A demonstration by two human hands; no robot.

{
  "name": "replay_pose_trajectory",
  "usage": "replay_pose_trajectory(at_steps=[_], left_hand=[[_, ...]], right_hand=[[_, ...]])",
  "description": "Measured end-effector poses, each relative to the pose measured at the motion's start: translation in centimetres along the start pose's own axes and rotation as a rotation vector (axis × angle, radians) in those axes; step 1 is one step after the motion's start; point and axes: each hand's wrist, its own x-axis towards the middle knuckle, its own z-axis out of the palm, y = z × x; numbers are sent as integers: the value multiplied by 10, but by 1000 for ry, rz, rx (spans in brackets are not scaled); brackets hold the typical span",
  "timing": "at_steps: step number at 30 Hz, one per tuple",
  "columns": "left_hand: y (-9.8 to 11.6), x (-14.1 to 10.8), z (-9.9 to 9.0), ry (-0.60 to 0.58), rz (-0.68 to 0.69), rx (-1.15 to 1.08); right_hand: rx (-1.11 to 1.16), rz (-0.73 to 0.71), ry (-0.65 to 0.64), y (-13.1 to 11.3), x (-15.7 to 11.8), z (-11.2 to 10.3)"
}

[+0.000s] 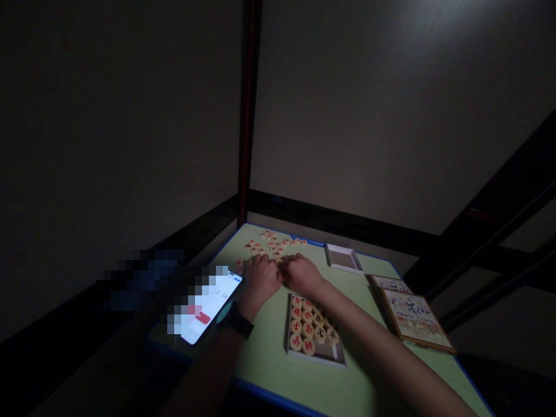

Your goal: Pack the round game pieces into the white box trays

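Both hands are together over the far half of the green table, at the near edge of a scatter of xiangqi pieces (275,249). My left hand (263,277), with a dark watch on the wrist, has its fingers bent down and closed beside the loose pieces. My right hand (300,274) is curled in, its fingertips near those of the left. What either holds is hidden. Below the right forearm sits a shallow box (324,360), holding rows of round wooden pieces (307,330) with red and black characters; the forearm covers its upper right corner.
A lit phone (212,310) lies at the left edge, near my left wrist. An open box lid or tray (344,259) rests at the far right. Picture-covered xiangqi boxes (414,315) lie along the right side. The table (269,370) has a blue rim; walls stand behind.
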Motion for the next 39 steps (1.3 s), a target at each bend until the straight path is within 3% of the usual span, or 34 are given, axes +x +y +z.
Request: replay_pose_trajectory(at_steps=[6,16,25,28,32,36,39], left_hand=[[3,0,-1,-19,-11,-1],[9,5,-5,-86,-59,-10],[6,8,-1,-74,-22,-26],[7,12,-3,1,-47,-191],[11,18,0,128,-24,-645],[17,22,13,77,52,-1087],[23,23,24,40,61,-1269]], right_hand=[[19,-60,-20,4,1,2],[-29,-37,12,11,1,15],[-18,-70,115,9,-6,19],[144,-44,186,16,-14,18],[329,-58,355,29,-32,19],[430,-76,475,35,-50,20],[450,-81,519,35,-59,22]])
